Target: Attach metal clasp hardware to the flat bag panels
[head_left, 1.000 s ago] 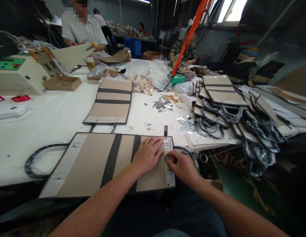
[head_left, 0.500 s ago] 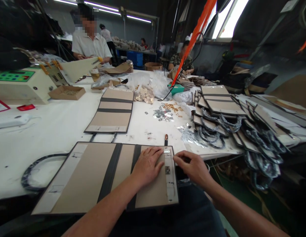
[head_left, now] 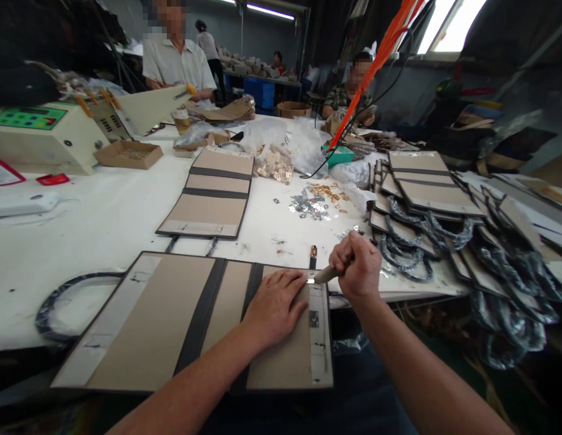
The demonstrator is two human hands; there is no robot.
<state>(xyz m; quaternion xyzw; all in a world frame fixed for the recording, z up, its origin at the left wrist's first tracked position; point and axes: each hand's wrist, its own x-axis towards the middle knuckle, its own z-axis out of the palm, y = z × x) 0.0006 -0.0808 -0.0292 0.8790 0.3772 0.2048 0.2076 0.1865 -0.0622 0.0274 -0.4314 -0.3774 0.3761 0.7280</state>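
In front of me lies an opened bag panel [head_left: 176, 320] of tan board with dark edging and dark fold strips. My left hand [head_left: 274, 305] rests flat on its right section, fingers outstretched, the fingertips by a small shiny metal plate [head_left: 310, 280]. A tan, rod-shaped tool [head_left: 326, 275] is gripped in my right hand [head_left: 360, 266]; its near end touches or almost touches that plate, and its exact kind is unclear. Lower on the same white strip sits a square metal piece [head_left: 313, 318]. A dark strap with a gold-coloured end [head_left: 313, 252] sticks out past the panel's far edge.
Another bag panel [head_left: 208, 208] lies beyond mine. Loose silver plates [head_left: 308, 207] and gold-coloured pieces [head_left: 329, 192] are scattered mid-table. At right, stacked panels [head_left: 432, 187] with wrapped handles overhang the edge. A machine [head_left: 40, 139] stands left; an orange strip [head_left: 367, 78] hangs down. Co-workers sit opposite.
My right hand has risen from the panel's right edge and now grips the tan tool, set at the metal plate. My left hand stays flat. The whole view has shifted slightly.
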